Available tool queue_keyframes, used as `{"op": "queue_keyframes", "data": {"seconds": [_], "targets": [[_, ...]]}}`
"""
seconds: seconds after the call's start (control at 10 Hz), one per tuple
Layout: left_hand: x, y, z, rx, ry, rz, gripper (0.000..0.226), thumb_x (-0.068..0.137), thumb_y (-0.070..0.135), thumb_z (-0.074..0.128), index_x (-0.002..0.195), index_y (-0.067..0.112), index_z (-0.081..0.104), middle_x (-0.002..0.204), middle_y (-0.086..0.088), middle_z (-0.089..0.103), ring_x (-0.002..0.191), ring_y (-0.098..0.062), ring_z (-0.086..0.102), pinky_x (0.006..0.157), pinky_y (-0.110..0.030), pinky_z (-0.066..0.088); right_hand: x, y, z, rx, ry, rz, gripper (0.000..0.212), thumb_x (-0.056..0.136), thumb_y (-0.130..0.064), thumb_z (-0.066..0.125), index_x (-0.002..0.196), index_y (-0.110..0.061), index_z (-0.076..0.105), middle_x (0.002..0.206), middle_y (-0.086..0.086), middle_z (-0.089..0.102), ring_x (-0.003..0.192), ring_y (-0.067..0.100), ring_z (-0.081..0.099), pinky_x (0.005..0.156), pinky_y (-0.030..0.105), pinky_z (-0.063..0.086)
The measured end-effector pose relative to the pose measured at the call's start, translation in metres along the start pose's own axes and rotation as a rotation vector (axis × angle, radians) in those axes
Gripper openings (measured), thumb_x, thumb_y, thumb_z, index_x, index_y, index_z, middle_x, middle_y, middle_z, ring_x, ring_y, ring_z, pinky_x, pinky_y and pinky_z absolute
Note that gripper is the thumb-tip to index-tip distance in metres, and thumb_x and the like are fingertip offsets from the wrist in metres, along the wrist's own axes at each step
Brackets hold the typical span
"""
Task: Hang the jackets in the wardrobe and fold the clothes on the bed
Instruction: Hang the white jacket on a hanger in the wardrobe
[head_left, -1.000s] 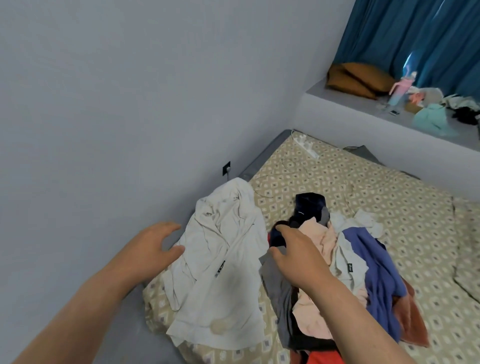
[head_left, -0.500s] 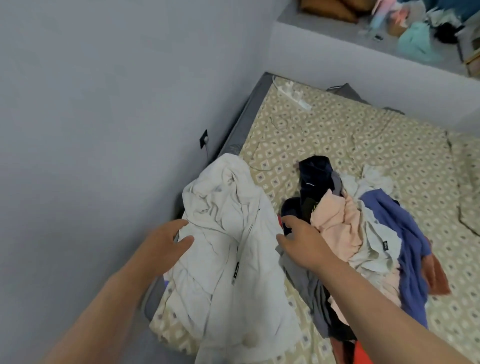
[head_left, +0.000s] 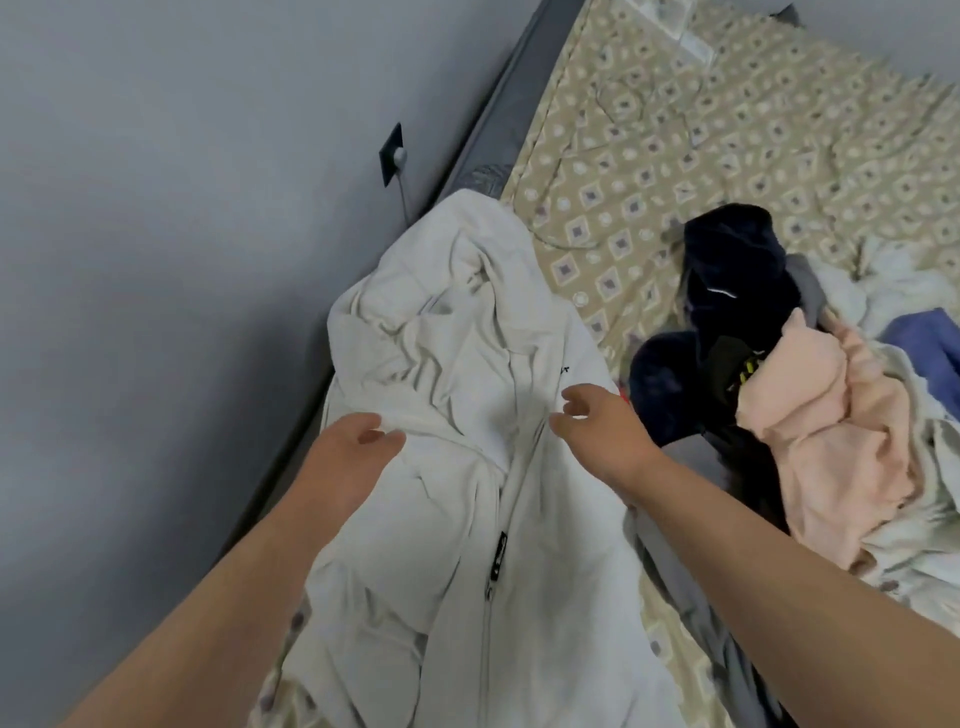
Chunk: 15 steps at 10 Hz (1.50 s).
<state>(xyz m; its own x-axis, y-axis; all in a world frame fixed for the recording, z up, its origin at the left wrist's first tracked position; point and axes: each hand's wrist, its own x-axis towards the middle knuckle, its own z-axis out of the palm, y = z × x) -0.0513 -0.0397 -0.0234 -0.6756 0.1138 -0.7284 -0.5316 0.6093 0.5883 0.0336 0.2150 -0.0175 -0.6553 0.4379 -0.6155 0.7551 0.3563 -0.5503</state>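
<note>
The white jacket (head_left: 467, 338) lies at the edge of the bed (head_left: 623, 130), by the wall (head_left: 156, 208). My right hand (head_left: 605, 434) hovers above it, fingers (head_left: 576, 392) loosely spread. Whether my left hand (head_left: 358, 457) pinches cloth, I cannot tell.

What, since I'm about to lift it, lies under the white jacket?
The patterned bedsheet shows right of and below the white jacket; whatever lies beneath the jacket's middle is covered.

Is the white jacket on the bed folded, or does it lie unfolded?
Unfolded. The white jacket lies spread out and creased along the edge of the bed, zipper side up, with no neat folds.
</note>
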Motion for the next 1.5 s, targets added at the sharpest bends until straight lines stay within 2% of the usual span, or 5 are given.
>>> {"op": "queue_keyframes", "data": {"seconds": [0.3, 0.4, 0.5, 1.1, 1.5], "targets": [[0.088, 0.003, 0.047, -0.333, 0.317, -0.128, 0.030, 0.081, 0.024, 0.077, 0.081, 0.012, 0.050, 0.094, -0.010, 0.057, 0.076, -0.025, 0.056, 0.065, -0.033, 0.048, 0.122, -0.014, 0.026, 0.258, 0.170, 0.155, 0.058, 0.095, -0.025, 0.058, 0.146, -0.007, 0.036, 0.125, 0.005, 0.050, 0.103, 0.028, 0.055, 0.082, 0.035, 0.047], [0.085, 0.013, 0.057, -0.002, 0.509, -0.240, 0.053, 0.081, 0.026, 0.077, 0.121, 0.010, 0.045, 0.139, -0.017, 0.041, 0.102, -0.031, 0.051, 0.082, -0.036, 0.042, 0.137, -0.015, 0.031, 0.361, 0.229, 0.254, 0.057, 0.092, -0.026, 0.063, 0.141, -0.007, 0.041, 0.122, 0.009, 0.054, 0.094, 0.026, 0.053, 0.077, 0.034, 0.046], [0.086, 0.002, 0.053, -0.953, 0.571, -0.298, 0.061, 0.090, 0.018, 0.069, 0.144, 0.009, 0.041, 0.141, -0.010, 0.051, 0.124, -0.027, 0.054, 0.097, -0.038, 0.049, 0.144, -0.013, 0.033, 0.314, 0.185, 0.264, 0.023, 0.090, -0.017, 0.063, 0.108, -0.002, 0.059, 0.102, 0.015, 0.063, 0.081, 0.026, 0.056, 0.070, 0.031, 0.047], [-0.022, 0.075, 0.022, -0.875, 0.000, 0.107, 0.023, 0.099, 0.020, 0.056, 0.119, 0.019, 0.068, 0.110, -0.004, 0.075, 0.097, -0.023, 0.073, 0.069, -0.036, 0.060, -0.013, -0.059, -0.044, 1.333, -0.256, 0.121, 0.062, 0.073, 0.007, 0.039, 0.130, -0.002, 0.061, 0.128, 0.022, 0.063, 0.103, 0.033, 0.057, 0.094, 0.038, 0.046], [-0.226, 0.177, 0.027, -0.731, -0.178, 0.286, 0.027, 0.097, 0.023, 0.054, 0.101, 0.003, 0.071, 0.091, -0.025, 0.073, 0.073, -0.033, 0.071, 0.067, -0.042, 0.058, -0.232, -0.093, -0.154, 1.342, 0.003, -0.012, 0.012, 0.096, -0.005, 0.057, 0.084, -0.006, 0.056, 0.068, 0.011, 0.060, 0.057, 0.021, 0.058, 0.055, 0.029, 0.049]]}}
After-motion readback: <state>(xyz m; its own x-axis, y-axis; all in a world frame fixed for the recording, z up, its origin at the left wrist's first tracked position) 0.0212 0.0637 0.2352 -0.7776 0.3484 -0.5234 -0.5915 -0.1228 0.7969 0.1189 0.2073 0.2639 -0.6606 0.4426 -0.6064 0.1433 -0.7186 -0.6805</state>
